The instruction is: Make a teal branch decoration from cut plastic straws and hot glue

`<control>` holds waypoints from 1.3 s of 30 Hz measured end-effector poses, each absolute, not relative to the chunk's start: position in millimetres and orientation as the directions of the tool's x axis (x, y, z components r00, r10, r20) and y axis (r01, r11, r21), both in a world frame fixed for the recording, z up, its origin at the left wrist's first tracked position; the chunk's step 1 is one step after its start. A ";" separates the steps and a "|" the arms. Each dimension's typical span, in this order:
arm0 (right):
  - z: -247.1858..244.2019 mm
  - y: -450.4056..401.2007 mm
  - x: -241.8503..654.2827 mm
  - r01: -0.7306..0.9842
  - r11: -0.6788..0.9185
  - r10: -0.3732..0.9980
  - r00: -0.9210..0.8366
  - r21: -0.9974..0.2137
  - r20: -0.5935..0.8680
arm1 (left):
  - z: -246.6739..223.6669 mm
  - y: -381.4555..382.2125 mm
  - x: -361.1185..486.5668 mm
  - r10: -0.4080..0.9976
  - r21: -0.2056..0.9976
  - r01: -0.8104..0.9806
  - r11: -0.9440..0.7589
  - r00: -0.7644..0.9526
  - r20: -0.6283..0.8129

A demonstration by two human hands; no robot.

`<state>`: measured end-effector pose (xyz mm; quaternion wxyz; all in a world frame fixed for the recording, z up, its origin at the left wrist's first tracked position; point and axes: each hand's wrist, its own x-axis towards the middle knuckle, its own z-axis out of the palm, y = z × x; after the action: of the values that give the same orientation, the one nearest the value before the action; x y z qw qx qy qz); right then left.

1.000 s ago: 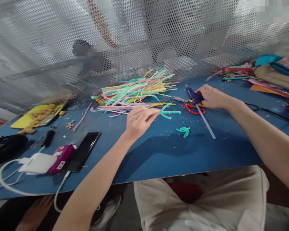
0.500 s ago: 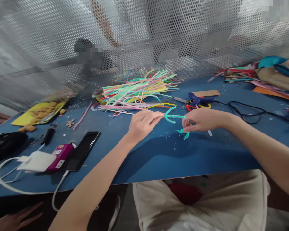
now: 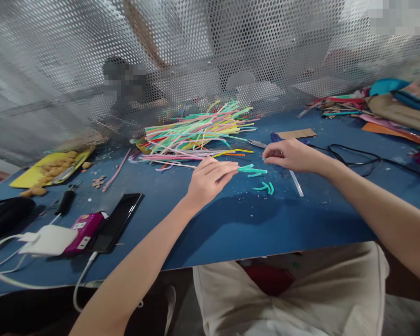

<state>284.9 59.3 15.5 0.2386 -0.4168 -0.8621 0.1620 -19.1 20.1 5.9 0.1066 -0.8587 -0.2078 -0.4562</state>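
My left hand (image 3: 210,181) pinches a branched teal pipe-cleaner piece (image 3: 254,170) whose prongs point right. Just right of it, above the table, my right hand (image 3: 289,156) has its fingers curled together, with a tiny bit of teal at the fingertips. Short curved teal pieces (image 3: 265,188) lie on the blue table below. A clear glue stick (image 3: 296,183) lies under my right hand. The blue glue gun (image 3: 275,137) is mostly hidden behind that hand, beside scissors (image 3: 257,144) with blades toward the left.
A big heap of coloured pipe cleaners (image 3: 196,133) lies behind my hands. On the left are a yellow tray (image 3: 24,176), a phone (image 3: 117,223), a magenta box (image 3: 87,231) and a white charger (image 3: 52,240). A black cord (image 3: 357,161) and craft materials (image 3: 402,109) are on the right.
My right hand has moved up and away from the teal pieces on the table, uncovering them and the glue stick. The piece in my left hand has turned. The other person's hand at lower left is gone.
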 end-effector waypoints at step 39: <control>6.2 29.2 250.1 0.421 0.605 0.786 -0.180 -0.676 0.591 | 9.6 11.2 -10.8 0.739 0.528 0.549 -0.648 0.286 0.610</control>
<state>250.1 29.2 6.2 0.4964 -0.4048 -0.7456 0.1839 -10.8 11.2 9.6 -0.1085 -0.7946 -0.4052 -0.4389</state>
